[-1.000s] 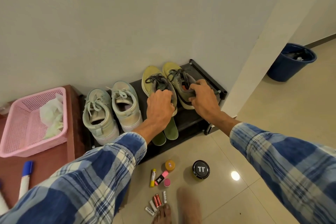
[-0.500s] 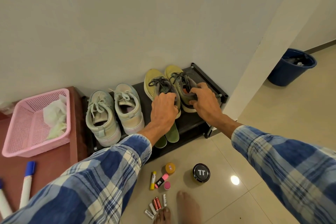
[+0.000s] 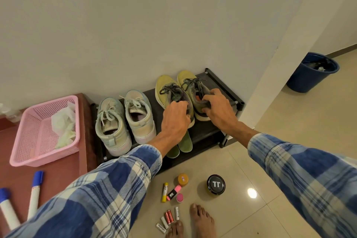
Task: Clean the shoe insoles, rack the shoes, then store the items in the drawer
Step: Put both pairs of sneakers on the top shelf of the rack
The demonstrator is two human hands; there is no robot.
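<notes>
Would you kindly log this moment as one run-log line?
step: rack shoes | left hand: grips left yellow shoe | right hand: grips right yellow shoe | rack: pale pair alongside

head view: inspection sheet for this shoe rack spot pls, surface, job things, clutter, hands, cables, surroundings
surface: black shoe rack on tiled floor
job's things: yellow shoes and pale sneakers on the rack; green insoles lie at its front edge
clutter: batteries, black tin, orange jar, pink highlighter on the floor; pink basket and markers on the red-brown top
hands: left hand grips one yellow shoe, right hand the other
cables: nothing seen
surroundings: plain wall, blue bin to the right
</notes>
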